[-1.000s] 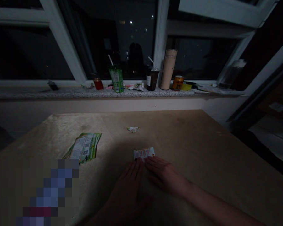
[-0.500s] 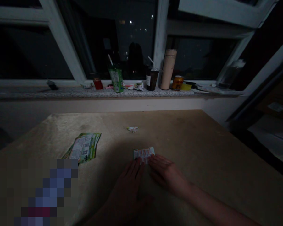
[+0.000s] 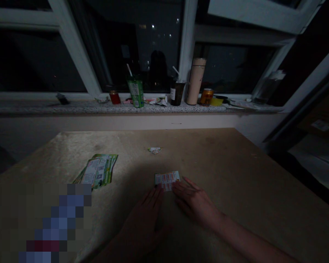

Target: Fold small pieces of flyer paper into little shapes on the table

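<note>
A small printed paper with rows of orange and dark marks lies flat on the brown table. My left hand rests flat with fingers stretched, its fingertips at the paper's lower left corner. On the other side, my right hand lies with extended fingers touching the paper's lower right edge. Neither hand grips anything. Beyond the paper is a small folded white and green paper piece. To the left, several green printed packets lie in an overlapping pile.
On the granite windowsill stand a green cup, a dark cup, a pinkish flask, an orange can and a red jar. A blurred-out patch covers the lower left of the table.
My left hand has slid slightly left and back, uncovering more of the paper. My right hand's fingers have spread a little and shifted right. The paper looks unmoved.
</note>
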Demonstrator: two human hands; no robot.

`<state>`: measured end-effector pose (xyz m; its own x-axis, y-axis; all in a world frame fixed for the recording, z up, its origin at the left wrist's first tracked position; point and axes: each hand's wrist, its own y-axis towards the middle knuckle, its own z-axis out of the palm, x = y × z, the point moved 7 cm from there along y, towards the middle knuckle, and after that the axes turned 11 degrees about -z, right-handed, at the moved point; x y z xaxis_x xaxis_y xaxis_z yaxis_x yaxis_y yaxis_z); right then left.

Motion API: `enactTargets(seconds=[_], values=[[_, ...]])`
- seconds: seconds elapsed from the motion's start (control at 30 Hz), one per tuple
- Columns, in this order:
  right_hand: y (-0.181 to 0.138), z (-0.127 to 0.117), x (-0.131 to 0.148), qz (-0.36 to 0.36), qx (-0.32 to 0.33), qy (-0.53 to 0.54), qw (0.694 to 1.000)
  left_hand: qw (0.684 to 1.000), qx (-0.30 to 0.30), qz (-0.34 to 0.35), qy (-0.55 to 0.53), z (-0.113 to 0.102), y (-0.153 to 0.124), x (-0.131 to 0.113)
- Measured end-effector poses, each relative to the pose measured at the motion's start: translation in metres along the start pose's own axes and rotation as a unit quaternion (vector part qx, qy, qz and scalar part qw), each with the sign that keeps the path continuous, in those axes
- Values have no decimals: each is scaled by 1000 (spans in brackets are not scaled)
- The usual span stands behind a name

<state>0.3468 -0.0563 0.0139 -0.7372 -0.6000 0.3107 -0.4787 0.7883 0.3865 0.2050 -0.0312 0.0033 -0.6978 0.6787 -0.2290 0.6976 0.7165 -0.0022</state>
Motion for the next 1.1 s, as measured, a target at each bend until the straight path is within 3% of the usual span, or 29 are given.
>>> enactTargets(seconds=[1.1], values=[[-5, -8, -2, 4, -52, -71, 996, 1000, 0, 6, 4, -4, 0, -2]])
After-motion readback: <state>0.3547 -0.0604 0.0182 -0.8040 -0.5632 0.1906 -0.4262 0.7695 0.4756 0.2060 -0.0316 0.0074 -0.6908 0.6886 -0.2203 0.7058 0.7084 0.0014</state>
